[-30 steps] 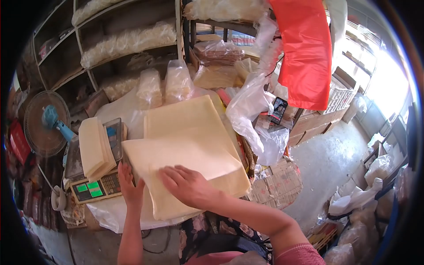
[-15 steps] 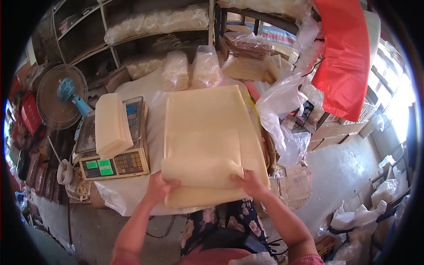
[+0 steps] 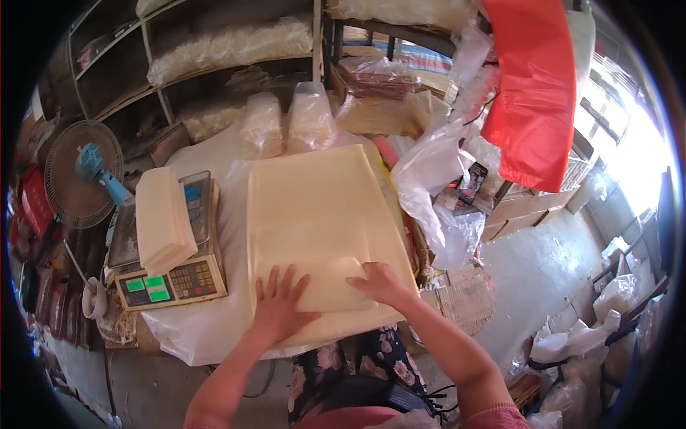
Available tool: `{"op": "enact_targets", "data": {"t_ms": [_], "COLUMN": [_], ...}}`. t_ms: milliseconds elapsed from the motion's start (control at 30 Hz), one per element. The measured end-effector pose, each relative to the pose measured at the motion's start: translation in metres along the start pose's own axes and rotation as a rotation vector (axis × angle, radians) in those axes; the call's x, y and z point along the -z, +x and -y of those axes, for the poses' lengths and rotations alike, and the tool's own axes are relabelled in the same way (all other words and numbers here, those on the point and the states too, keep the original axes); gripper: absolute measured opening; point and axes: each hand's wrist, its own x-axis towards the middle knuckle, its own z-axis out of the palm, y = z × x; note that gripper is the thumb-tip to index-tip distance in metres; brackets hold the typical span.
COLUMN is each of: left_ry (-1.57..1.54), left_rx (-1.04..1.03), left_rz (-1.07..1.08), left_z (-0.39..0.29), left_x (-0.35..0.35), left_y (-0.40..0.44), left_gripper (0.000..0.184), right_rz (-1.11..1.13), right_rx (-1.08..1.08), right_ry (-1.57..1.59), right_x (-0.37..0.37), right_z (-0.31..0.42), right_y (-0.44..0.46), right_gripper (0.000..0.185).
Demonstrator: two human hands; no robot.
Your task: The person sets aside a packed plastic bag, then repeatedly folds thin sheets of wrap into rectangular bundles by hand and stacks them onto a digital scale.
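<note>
A stack of thin, cream-coloured sheets (image 3: 311, 193) lies in front of me, with its near end folded over into a flap. My left hand (image 3: 280, 307) rests palm down on the left of this flap, fingers spread. At the flap's right corner, my right hand (image 3: 379, 284) has its fingers bent and its thumb pointing left, gripping the sheet there. To the left, a folded bundle of similar cream sheets (image 3: 163, 222) lies on a digital scale (image 3: 207, 280) with lit green displays.
Two plastic-wrapped bundles (image 3: 311, 118) stand behind the stack. A fan (image 3: 84, 171) is at the left, beside a small cup (image 3: 94, 297) with a stick. Clear plastic bags (image 3: 429, 171) and a red sheet (image 3: 532, 93) hang at the right. Shelves hold more bagged goods (image 3: 232, 46).
My left hand has gone from gripping the sheet's near left edge to lying flat on the fold. My right hand has moved slightly forward, and the flap lies flatter. The whole view has shifted.
</note>
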Motion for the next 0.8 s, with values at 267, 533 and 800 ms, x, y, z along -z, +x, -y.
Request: {"op": "enact_targets", "data": {"t_ms": [267, 533, 800], "left_ry": [0.009, 0.075, 0.127], "left_rx": [-0.016, -0.079, -0.186], "left_rz": [-0.026, -0.087, -0.144], "left_z": [0.004, 0.006, 0.015], "left_x": [-0.001, 0.000, 0.008], "left_y": [-0.002, 0.001, 0.009], "left_gripper": [0.083, 0.084, 0.073], "right_rz": [0.122, -0.144, -0.016], "right_rx": [-0.174, 0.035, 0.580], "right_ry": [-0.088, -0.413, -0.412], "right_x": [0.041, 0.025, 0.024], "right_z": [0.033, 0.036, -0.002], "right_y": [-0.004, -0.007, -0.029], "right_gripper": [0.055, 0.048, 0.082]}}
